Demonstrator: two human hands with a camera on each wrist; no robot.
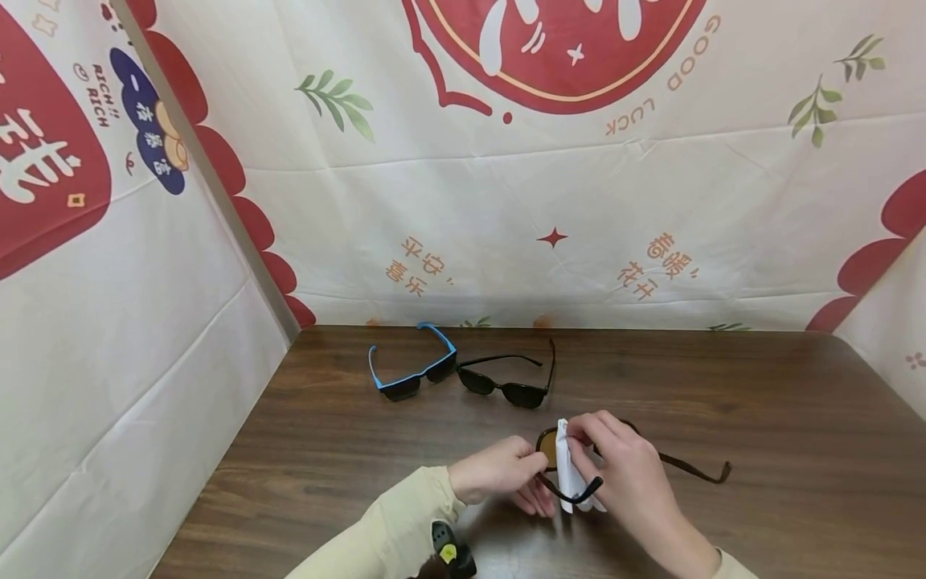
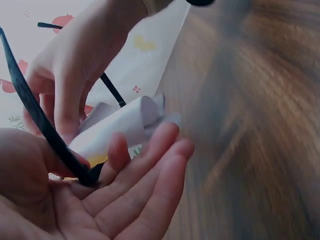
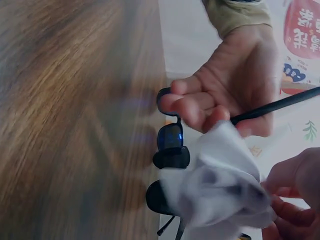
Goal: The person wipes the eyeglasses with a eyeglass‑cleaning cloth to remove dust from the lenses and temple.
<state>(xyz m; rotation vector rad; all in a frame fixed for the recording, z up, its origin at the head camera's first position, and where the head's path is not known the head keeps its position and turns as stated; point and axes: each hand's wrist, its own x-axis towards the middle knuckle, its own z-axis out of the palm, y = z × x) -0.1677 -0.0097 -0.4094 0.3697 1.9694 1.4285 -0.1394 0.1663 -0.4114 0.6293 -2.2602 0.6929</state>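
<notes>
Dark-framed sunglasses with a brownish lens (image 1: 547,447) are held above the table between both hands. My left hand (image 1: 501,473) pinches the frame near one hinge, thumb on top, its other fingers spread below in the left wrist view. One temple arm (image 2: 36,112) crosses that palm. My right hand (image 1: 629,470) grips a folded white cloth (image 1: 567,470), which is wrapped over the lens area and hides much of the front. The far temple arm (image 1: 690,468) sticks out to the right, beyond the right hand. In the right wrist view the cloth (image 3: 220,187) looks crumpled and blurred.
Blue-and-black sunglasses (image 1: 402,389) and black sunglasses (image 1: 524,395) lie side by side, unfolded, near the back of the brown wooden table (image 1: 325,450). A printed white cloth backdrop (image 1: 477,201) rises behind the table. A black strap device (image 1: 456,559) is at the left sleeve.
</notes>
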